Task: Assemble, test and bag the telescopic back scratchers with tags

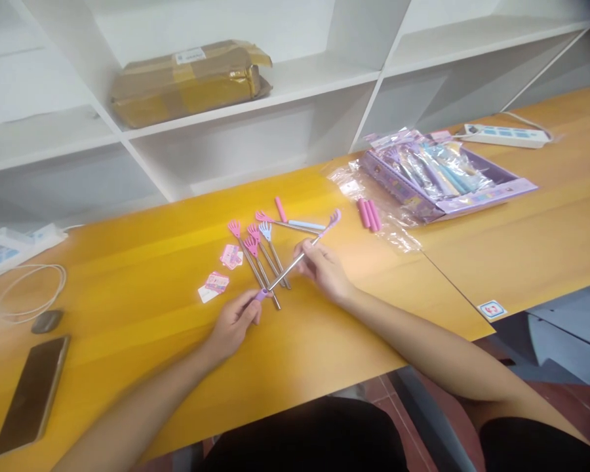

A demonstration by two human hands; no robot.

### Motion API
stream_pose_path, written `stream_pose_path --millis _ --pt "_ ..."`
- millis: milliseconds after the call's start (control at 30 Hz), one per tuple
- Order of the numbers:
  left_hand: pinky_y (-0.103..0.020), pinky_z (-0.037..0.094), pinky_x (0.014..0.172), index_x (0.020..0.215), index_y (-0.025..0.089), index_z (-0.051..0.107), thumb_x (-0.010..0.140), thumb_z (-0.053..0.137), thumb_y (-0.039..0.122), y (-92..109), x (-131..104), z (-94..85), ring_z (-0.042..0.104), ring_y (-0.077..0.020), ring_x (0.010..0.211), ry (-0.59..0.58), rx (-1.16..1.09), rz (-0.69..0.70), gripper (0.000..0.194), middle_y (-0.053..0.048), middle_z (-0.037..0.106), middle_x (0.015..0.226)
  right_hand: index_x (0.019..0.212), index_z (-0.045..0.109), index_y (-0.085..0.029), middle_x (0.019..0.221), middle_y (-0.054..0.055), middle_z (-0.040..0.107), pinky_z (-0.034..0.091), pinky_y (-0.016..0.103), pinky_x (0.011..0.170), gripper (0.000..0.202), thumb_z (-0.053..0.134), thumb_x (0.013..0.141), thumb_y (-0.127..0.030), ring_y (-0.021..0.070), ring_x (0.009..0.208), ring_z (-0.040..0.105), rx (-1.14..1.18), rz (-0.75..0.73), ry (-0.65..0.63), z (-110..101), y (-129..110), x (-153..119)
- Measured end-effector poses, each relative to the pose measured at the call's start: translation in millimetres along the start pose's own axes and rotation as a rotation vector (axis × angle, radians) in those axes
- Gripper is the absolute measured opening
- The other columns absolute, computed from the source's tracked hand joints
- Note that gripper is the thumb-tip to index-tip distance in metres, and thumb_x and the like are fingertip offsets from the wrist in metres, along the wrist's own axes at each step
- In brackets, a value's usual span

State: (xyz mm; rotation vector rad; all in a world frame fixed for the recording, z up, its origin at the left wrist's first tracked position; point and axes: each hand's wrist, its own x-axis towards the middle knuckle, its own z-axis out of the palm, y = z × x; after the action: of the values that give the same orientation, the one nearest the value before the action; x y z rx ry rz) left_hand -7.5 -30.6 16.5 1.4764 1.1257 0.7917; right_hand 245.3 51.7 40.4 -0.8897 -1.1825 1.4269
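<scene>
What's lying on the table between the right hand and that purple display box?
In the head view, pink tubes and clear plastic wrappers lie between the right hand and purple display box.

The wooden table (319, 351) bears hand-headed rods (252, 246), pink tubes (280, 210), cards (215, 283), a purple box (491, 196), a dark phone (32, 396) and power strips (506, 136).

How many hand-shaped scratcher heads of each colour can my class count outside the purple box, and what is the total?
Pink heads: 4, all on the table
Light blue head: 1, also on the table
Purple head: 1, at the end of the held metal rod
Total: 6
</scene>
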Motion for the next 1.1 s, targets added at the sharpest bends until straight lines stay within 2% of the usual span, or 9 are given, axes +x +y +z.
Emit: stream_pose_path --millis 367,600,767,967,1100 --pt "-0.028 0.042 0.073 0.149 0.022 0.060 0.111 0.049 0.049 1 0 3.8 0.052 -0.0144 0.072 0.007 0.005 0.054 0.048 0.002 0.055 0.077 0.083 0.065 -0.022 0.062 -0.003 0.059 0.031 0.027 0.048 0.053 0.063 0.096 -0.074 0.0103 0.047 0.039 -0.082 -0.062 -0.003 0 -1 -2" --pt "-0.028 0.041 0.073 0.143 0.020 0.061 0.112 0.050 0.047 2 0 4.5 0.053 -0.0138 0.073 0.001 0.010 0.062 0.042 0.002 0.056 0.078 0.084 0.065 -0.021 0.061 -0.003 0.061 0.028 0.025 0.046 0.052 0.065 0.098 -0.071 0.0090 0.046 0.038 -0.065 -0.101 -0.030 0 -2 -6" --pt "-0.028 0.042 0.072 0.146 0.020 0.060 0.112 0.050 0.047 1 0 5.4 0.053 -0.0137 0.072 0.010 0.017 0.074 0.044 0.002 0.057 0.078 0.087 0.067 -0.020 0.063 -0.002 0.062 0.028 0.025 0.045 0.048 0.064 0.101 -0.066 0.0083 0.045 0.038 -0.085 -0.180 -0.048 -1 -4 -10" --pt "-0.028 0.044 0.077 0.154 0.023 0.059 0.112 0.050 0.045 3 1 4.8 0.056 -0.0138 0.076 0.016 0.093 0.061 0.048 0.002 0.059 0.081 0.087 0.069 -0.019 0.068 -0.001 0.061 0.035 0.026 0.050 0.045 0.062 0.106 -0.059 0.0093 0.051 0.044 -0.148 -0.290 -0.106 -2 -5 -10" --pt "-0.028 0.044 0.077 0.151 0.022 0.062 0.111 0.051 0.046 4 1 4.9 0.056 -0.0140 0.076 0.020 0.095 0.046 0.047 0.001 0.059 0.081 0.087 0.071 -0.018 0.073 0.000 0.060 0.038 0.027 0.053 0.045 0.061 0.107 -0.057 0.0090 0.054 0.045 -0.177 -0.290 -0.175 -5 -8 -7"
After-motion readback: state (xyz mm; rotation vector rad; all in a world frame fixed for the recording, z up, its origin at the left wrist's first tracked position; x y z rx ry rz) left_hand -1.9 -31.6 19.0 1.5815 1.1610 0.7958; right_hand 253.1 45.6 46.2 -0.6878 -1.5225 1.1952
